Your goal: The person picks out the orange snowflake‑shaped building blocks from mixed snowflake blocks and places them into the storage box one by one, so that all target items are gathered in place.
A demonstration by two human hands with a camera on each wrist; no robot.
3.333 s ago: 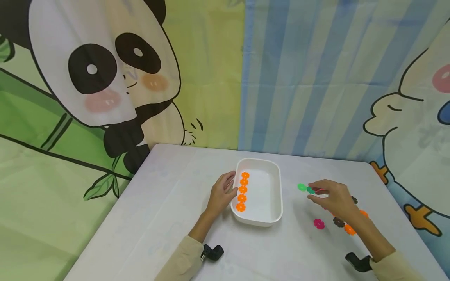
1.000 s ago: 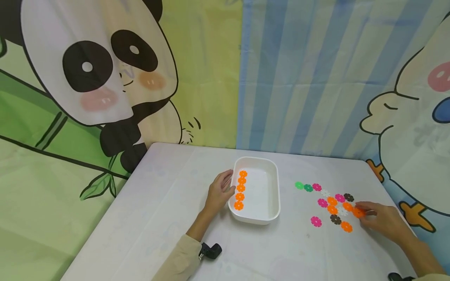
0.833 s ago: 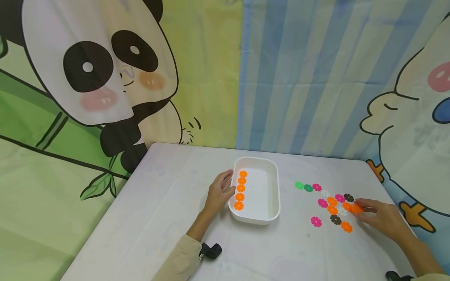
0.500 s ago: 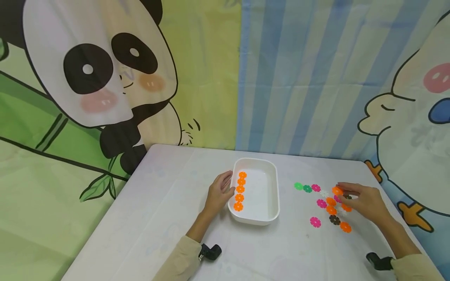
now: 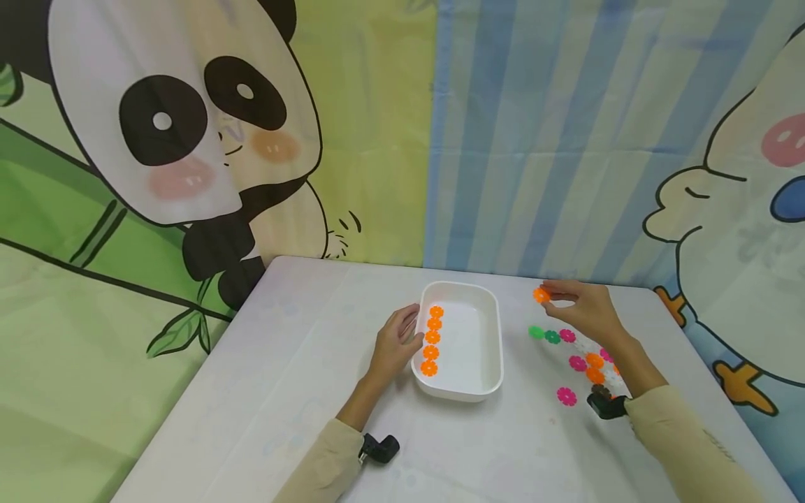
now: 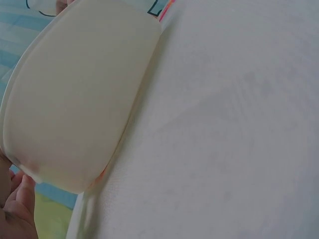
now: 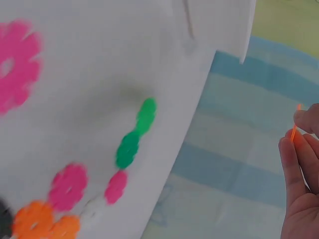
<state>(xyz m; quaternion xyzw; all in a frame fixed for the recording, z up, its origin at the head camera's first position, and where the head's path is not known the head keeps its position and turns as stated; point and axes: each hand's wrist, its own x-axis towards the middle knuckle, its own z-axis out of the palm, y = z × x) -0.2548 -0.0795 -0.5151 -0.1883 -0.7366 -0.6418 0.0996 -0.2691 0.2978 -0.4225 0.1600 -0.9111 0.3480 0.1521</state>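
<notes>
five orange flowers [image 5: 432, 337] in one tray [image 5: 470, 342]

Smooth plastic is seen in the tray [image 5: 470, 342] and flower discs [image 5: 569, 399], creased matt cloth [image 5: 371, 140] beyond the table's [image 5: 302, 335] far edge.

The held disc [image 5: 541, 295] is orange; the tray [image 5: 472, 342] white; the backdrop panel [image 5: 528, 154] blue-striped; the sleeves [image 5: 685, 436] beige.

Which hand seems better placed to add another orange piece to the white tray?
Probably the right hand: it pinches an orange piece to the tray's right, while the left hand steadies the white tray by its side.
</notes>
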